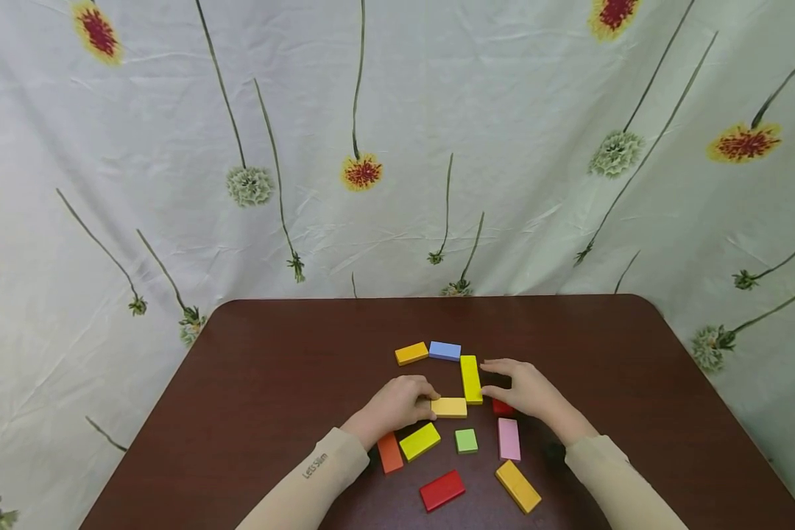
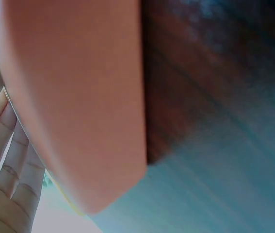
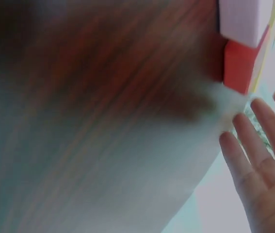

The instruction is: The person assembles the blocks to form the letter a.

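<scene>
My left hand point(image 1: 400, 401) pinches the left end of a pale yellow block point(image 1: 450, 408) between thumb and fingers. That block's right end meets the lower part of a bright yellow block point(image 1: 471, 380). Just right of the bright yellow block is my right hand point(image 1: 526, 390), its thumb and fingers spread apart with nothing between them. Beneath this hand a red block point(image 1: 501, 408) is partly covered. In the left wrist view, an orange-red block point(image 2: 74, 97) fills much of the picture in front of the left hand point(image 2: 8, 165). The right wrist view shows extended fingers point(image 3: 261, 141).
An orange-yellow block point(image 1: 411, 354) and a blue block point(image 1: 445, 351) lie farther back. Closer in are a yellow block point(image 1: 420, 442), green block point(image 1: 466, 441), pink block point(image 1: 509, 439), red block point(image 1: 442, 491) and amber block point(image 1: 518, 486). A flowered cloth point(image 1: 397, 110) hangs behind the dark table point(image 1: 291, 353).
</scene>
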The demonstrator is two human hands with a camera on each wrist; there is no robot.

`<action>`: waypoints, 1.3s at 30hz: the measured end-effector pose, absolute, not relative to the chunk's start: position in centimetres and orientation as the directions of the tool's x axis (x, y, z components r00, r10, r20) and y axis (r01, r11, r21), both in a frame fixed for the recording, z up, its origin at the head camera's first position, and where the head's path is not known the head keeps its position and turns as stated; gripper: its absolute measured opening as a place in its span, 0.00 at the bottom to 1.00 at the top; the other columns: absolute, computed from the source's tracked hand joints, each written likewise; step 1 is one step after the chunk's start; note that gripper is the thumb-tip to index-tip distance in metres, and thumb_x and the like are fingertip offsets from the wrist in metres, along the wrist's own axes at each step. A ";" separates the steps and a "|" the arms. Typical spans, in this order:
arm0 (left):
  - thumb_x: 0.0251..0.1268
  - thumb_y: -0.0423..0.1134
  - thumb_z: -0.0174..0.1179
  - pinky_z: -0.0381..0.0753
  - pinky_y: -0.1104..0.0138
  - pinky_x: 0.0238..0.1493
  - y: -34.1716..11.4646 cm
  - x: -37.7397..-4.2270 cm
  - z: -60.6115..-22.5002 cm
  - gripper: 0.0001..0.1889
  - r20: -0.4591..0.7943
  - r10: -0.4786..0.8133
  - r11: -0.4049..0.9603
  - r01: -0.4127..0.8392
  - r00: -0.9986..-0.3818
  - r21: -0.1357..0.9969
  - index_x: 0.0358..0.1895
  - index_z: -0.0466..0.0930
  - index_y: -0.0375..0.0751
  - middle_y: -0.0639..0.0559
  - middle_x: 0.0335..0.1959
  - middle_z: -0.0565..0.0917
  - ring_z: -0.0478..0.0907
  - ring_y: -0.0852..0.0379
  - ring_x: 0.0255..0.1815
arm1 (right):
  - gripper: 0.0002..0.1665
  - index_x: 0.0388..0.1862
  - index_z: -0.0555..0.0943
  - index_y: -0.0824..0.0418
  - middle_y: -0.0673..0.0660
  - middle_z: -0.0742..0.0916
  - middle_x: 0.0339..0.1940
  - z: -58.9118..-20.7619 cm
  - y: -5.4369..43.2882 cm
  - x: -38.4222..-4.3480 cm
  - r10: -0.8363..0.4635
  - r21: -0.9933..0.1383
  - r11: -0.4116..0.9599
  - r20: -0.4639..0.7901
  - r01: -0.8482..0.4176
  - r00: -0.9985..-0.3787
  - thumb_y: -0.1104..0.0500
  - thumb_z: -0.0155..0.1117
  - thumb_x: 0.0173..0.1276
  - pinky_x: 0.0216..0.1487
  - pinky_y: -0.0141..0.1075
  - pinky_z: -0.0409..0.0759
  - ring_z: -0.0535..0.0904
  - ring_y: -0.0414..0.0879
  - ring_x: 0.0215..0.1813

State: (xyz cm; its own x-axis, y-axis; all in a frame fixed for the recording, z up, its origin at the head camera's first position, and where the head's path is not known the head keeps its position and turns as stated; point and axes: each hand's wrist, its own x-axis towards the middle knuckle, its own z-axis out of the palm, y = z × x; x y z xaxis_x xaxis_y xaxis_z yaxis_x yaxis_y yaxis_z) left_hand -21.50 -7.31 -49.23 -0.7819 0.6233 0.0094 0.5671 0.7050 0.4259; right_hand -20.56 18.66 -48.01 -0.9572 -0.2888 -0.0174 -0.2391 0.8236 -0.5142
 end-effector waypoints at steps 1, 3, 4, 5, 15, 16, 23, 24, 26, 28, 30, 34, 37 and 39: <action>0.57 0.43 0.72 0.79 0.74 0.40 -7.3 -21.5 -49.3 0.15 0.013 0.626 0.703 0.571 -0.780 0.424 0.47 0.88 0.44 0.55 0.41 0.85 0.72 0.64 0.33 | 0.28 0.61 0.81 0.60 0.61 0.84 0.60 -47.9 19.0 -20.3 -0.274 -0.515 0.826 -0.013 -0.229 -0.962 0.51 0.71 0.63 0.62 0.55 0.77 0.78 0.59 0.61; 0.57 0.43 0.72 0.79 0.74 0.40 -7.3 -21.5 -49.3 0.15 0.016 0.627 0.702 0.573 -0.779 0.423 0.47 0.88 0.44 0.54 0.41 0.85 0.72 0.64 0.33 | 0.24 0.56 0.84 0.60 0.59 0.86 0.53 -47.7 19.6 -19.6 -0.255 -0.514 0.832 -0.022 -0.208 -0.967 0.54 0.72 0.62 0.59 0.54 0.79 0.80 0.55 0.55; 0.57 0.43 0.72 0.79 0.74 0.40 -7.3 -21.5 -49.3 0.15 0.016 0.627 0.702 0.574 -0.779 0.422 0.47 0.88 0.44 0.54 0.41 0.85 0.72 0.64 0.33 | 0.22 0.54 0.84 0.59 0.57 0.87 0.50 -47.7 19.8 -19.3 -0.245 -0.516 0.835 -0.033 -0.193 -0.969 0.55 0.73 0.61 0.58 0.52 0.81 0.81 0.53 0.52; 0.57 0.43 0.72 0.79 0.73 0.40 -7.3 -21.5 -49.3 0.15 0.017 0.627 0.701 0.573 -0.779 0.424 0.47 0.88 0.44 0.54 0.41 0.85 0.72 0.64 0.33 | 0.21 0.53 0.85 0.59 0.56 0.87 0.48 -47.7 20.1 -19.1 -0.239 -0.515 0.837 -0.044 -0.183 -0.970 0.55 0.74 0.61 0.56 0.51 0.82 0.81 0.52 0.49; 0.58 0.43 0.71 0.79 0.73 0.42 -7.4 -21.4 -49.1 0.15 -0.006 0.614 0.713 0.552 -0.789 0.432 0.48 0.88 0.44 0.55 0.41 0.85 0.73 0.64 0.34 | 0.20 0.50 0.86 0.60 0.52 0.84 0.41 -48.7 20.8 -18.2 -0.262 -0.511 0.836 -0.051 -0.200 -0.964 0.59 0.76 0.57 0.41 0.35 0.82 0.76 0.43 0.40; 0.58 0.43 0.71 0.79 0.73 0.42 -7.4 -21.4 -49.1 0.15 -0.006 0.613 0.714 0.550 -0.790 0.434 0.48 0.88 0.44 0.55 0.41 0.85 0.73 0.64 0.34 | 0.19 0.49 0.86 0.60 0.51 0.84 0.41 -48.7 20.7 -18.2 -0.267 -0.510 0.835 -0.046 -0.207 -0.963 0.59 0.75 0.58 0.40 0.34 0.81 0.76 0.43 0.39; 0.59 0.42 0.71 0.80 0.74 0.42 -7.3 -21.3 -49.2 0.14 0.013 0.619 0.701 0.559 -0.786 0.443 0.48 0.88 0.44 0.56 0.41 0.84 0.74 0.65 0.34 | 0.15 0.45 0.87 0.58 0.49 0.84 0.38 -48.5 20.1 -17.7 -0.301 -0.524 0.816 -0.028 -0.243 -0.953 0.60 0.76 0.57 0.39 0.33 0.81 0.77 0.41 0.39; 0.58 0.42 0.71 0.80 0.74 0.42 -7.3 -21.3 -49.3 0.14 0.017 0.620 0.699 0.561 -0.785 0.443 0.48 0.88 0.44 0.56 0.41 0.84 0.74 0.65 0.34 | 0.15 0.44 0.86 0.58 0.48 0.84 0.37 -48.5 19.9 -17.6 -0.297 -0.533 0.813 -0.033 -0.235 -0.954 0.60 0.76 0.57 0.39 0.33 0.81 0.77 0.41 0.39; 0.59 0.42 0.71 0.80 0.74 0.42 -7.4 -21.3 -49.3 0.14 0.022 0.621 0.696 0.563 -0.784 0.445 0.48 0.88 0.44 0.56 0.41 0.85 0.74 0.66 0.34 | 0.14 0.42 0.86 0.57 0.47 0.84 0.37 -48.4 19.6 -17.4 -0.297 -0.539 0.810 -0.037 -0.231 -0.954 0.60 0.76 0.56 0.41 0.34 0.81 0.77 0.41 0.39; 0.59 0.42 0.71 0.80 0.74 0.42 -7.4 -21.3 -49.2 0.14 0.026 0.621 0.694 0.565 -0.783 0.446 0.47 0.88 0.44 0.56 0.40 0.84 0.74 0.66 0.34 | 0.14 0.42 0.86 0.56 0.47 0.84 0.36 -48.5 19.2 -17.2 -0.299 -0.537 0.811 -0.038 -0.232 -0.954 0.59 0.77 0.56 0.41 0.34 0.82 0.77 0.41 0.39; 0.58 0.42 0.71 0.80 0.74 0.41 -7.4 -21.3 -49.2 0.14 0.028 0.621 0.694 0.566 -0.783 0.444 0.47 0.88 0.44 0.56 0.40 0.84 0.74 0.66 0.34 | 0.14 0.41 0.85 0.55 0.46 0.83 0.36 -48.5 18.9 -17.1 -0.302 -0.529 0.814 -0.031 -0.241 -0.953 0.58 0.77 0.56 0.41 0.34 0.82 0.77 0.40 0.39; 0.59 0.43 0.71 0.80 0.74 0.42 -7.3 -21.3 -49.2 0.14 0.022 0.618 0.699 0.562 -0.786 0.442 0.48 0.88 0.44 0.56 0.40 0.84 0.74 0.66 0.34 | 0.14 0.40 0.86 0.54 0.45 0.82 0.33 -48.7 18.4 -17.0 -0.313 -0.508 0.820 -0.009 -0.265 -0.950 0.55 0.78 0.55 0.40 0.32 0.81 0.76 0.38 0.36; 0.59 0.42 0.71 0.80 0.73 0.43 -7.2 -21.3 -49.2 0.14 0.018 0.616 0.702 0.559 -0.788 0.442 0.48 0.88 0.44 0.56 0.41 0.84 0.74 0.65 0.35 | 0.14 0.39 0.86 0.54 0.44 0.81 0.32 -48.8 18.0 -17.0 -0.325 -0.499 0.818 0.010 -0.286 -0.946 0.54 0.78 0.55 0.37 0.30 0.80 0.75 0.37 0.34; 0.59 0.42 0.71 0.80 0.73 0.43 -7.2 -21.2 -49.2 0.14 0.013 0.614 0.703 0.554 -0.789 0.446 0.48 0.88 0.44 0.56 0.41 0.84 0.74 0.65 0.35 | 0.14 0.39 0.85 0.55 0.44 0.81 0.30 -48.8 17.7 -17.1 -0.335 -0.496 0.813 0.028 -0.304 -0.942 0.55 0.78 0.54 0.36 0.29 0.79 0.75 0.37 0.33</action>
